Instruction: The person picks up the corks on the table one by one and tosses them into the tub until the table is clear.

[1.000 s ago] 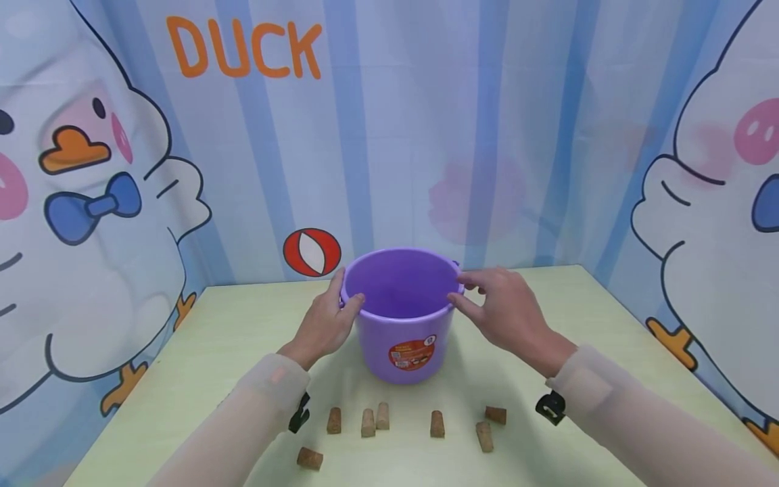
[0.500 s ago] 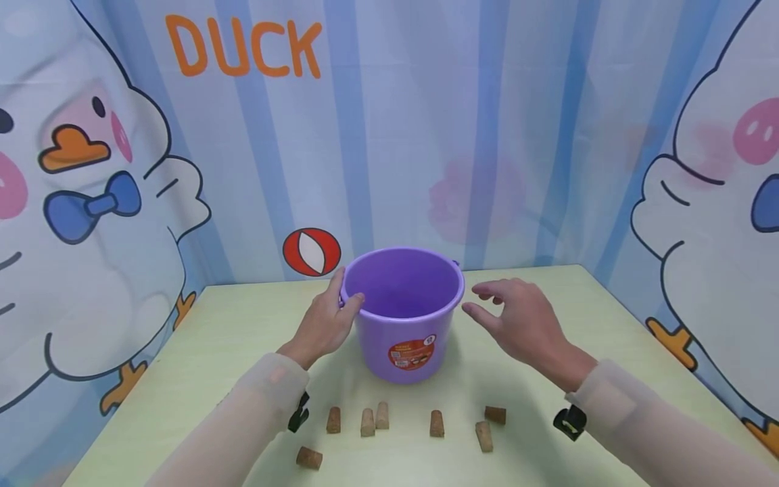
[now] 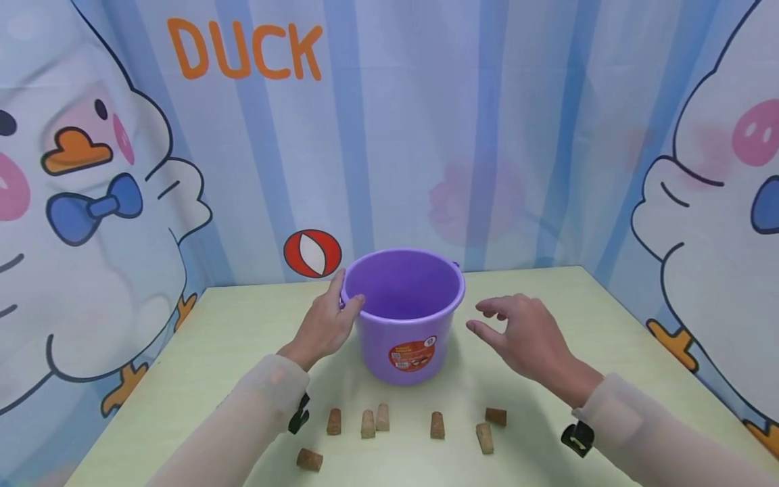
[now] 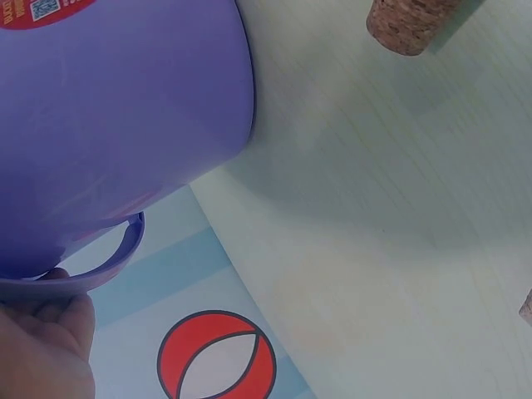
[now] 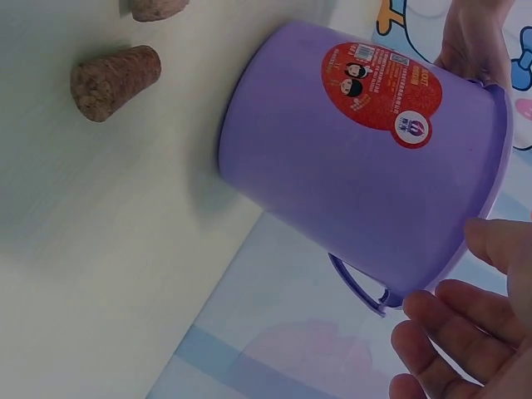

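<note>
A purple bucket (image 3: 376, 341) with a red label stands upright toward the back of the table, its mouth facing up. My left hand (image 3: 322, 328) grips the rim on the left side, thumb over the edge and fingers outside. In the left wrist view that hand (image 4: 46, 349) is at the rim beside the bucket's handle (image 4: 116, 264). To the right of the bucket, my right hand (image 3: 535, 338) hovers apart from the rim with loosely bent fingers, holding nothing. The right wrist view shows its fingers (image 5: 465, 332) spread, overlapping the rim there.
Several corks lie on the table (image 3: 243, 338) in front of the bucket, among them a cork (image 3: 310, 460) at the near left and a cork (image 3: 496, 416) at the right. Behind the table hangs a curtain (image 3: 395, 135) with duck prints.
My right hand has let go of the bucket's rim and moved right and back toward me. The left hand, bucket and corks have stayed in place.
</note>
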Tool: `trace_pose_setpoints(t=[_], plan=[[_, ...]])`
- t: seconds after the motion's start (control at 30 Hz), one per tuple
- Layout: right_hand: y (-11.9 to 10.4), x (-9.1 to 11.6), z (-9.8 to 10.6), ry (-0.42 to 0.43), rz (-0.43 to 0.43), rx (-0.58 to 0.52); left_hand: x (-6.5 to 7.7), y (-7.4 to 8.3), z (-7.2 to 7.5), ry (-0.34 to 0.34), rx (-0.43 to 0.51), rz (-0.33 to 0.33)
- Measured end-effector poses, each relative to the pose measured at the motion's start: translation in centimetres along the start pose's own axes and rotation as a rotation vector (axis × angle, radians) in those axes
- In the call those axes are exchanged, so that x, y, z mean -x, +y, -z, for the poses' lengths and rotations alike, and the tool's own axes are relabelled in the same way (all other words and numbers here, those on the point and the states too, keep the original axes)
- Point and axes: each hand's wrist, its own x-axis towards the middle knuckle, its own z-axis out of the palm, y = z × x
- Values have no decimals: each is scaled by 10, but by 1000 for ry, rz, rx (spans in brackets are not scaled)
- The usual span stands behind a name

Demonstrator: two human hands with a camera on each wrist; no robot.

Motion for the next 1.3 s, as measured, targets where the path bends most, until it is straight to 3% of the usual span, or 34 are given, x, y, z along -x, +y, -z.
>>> trace_pose_setpoints(t=[0.5,1.3], plan=[[6,11,0,-39,4,21,-1,0,0,-1,3,-11],[17,26,-5,-218,6,108,1,4,1,-3,-8,4]])
